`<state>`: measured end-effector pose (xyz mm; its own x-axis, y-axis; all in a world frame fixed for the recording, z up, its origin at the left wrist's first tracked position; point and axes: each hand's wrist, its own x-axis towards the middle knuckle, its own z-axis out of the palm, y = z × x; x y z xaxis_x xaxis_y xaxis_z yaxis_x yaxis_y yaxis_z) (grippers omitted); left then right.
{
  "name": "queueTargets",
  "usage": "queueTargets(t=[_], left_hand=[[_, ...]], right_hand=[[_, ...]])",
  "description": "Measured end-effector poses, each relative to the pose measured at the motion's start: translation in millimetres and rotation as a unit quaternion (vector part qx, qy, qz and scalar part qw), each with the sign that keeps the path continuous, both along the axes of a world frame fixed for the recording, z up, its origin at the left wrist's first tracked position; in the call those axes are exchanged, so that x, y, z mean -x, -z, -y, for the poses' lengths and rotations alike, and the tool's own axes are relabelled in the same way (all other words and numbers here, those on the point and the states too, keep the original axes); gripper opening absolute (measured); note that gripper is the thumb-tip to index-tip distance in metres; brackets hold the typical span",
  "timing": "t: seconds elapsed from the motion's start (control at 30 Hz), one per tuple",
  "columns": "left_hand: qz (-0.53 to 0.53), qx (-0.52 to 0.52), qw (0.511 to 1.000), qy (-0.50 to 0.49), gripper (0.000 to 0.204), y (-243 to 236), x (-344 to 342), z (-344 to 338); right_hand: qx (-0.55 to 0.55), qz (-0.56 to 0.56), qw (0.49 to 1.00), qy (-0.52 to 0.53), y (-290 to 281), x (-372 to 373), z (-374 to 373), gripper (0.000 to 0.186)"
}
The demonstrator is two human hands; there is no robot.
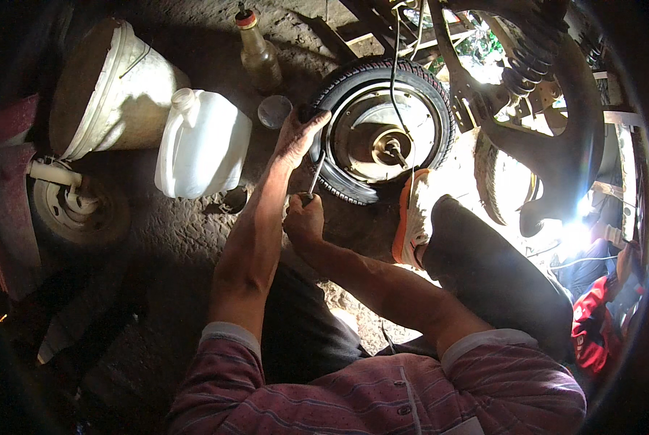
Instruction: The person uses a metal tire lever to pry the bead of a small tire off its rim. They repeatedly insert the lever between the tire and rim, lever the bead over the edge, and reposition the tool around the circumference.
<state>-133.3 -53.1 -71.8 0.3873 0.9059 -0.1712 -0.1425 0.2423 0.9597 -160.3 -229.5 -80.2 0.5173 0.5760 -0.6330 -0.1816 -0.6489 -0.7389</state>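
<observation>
A black tyre (438, 85) on a metal hub wheel (353, 138) lies on its side on the ground in front of me. My left hand (296, 139) grips the tyre's left edge, its thumb across the sidewall and the other fingers partly hidden. Closed around the dark handle of a screwdriver (316, 172) is my right hand (305, 220), just below the left. The screwdriver's thin metal shaft points up to the tyre near the rim; I cannot tell whether its tip is wedged in. A shoe (414, 217) of mine, white and orange, rests against the tyre's lower right.
A white jug (205, 148), a tilted bucket (132, 94), a bottle (258, 54) and a small cup (274, 112) stand to the left. Farther left is another small wheel (78, 199). A vehicle frame (542, 80) with a spring rises at the right, beside a bright lamp (575, 235). A cable crosses the wheel.
</observation>
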Motion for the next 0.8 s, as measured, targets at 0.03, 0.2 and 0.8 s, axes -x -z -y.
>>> queueTargets(t=[0.03,0.2,0.8], left_hand=[[-0.02,0.025,0.999,-0.004,0.05,-1,-1,-1],[-0.035,0.001,0.998,-0.042,0.052,-5,-9,2],[-0.176,0.109,0.978,-0.013,0.092,38,18,47]], right_hand=[[0.029,-0.014,0.999,-0.007,-3,-2,0,0.025],[0.046,-0.044,0.998,-0.001,-33,-5,-6,0.032],[-0.039,-0.041,0.998,-0.042,-37,-29,15,0.03]])
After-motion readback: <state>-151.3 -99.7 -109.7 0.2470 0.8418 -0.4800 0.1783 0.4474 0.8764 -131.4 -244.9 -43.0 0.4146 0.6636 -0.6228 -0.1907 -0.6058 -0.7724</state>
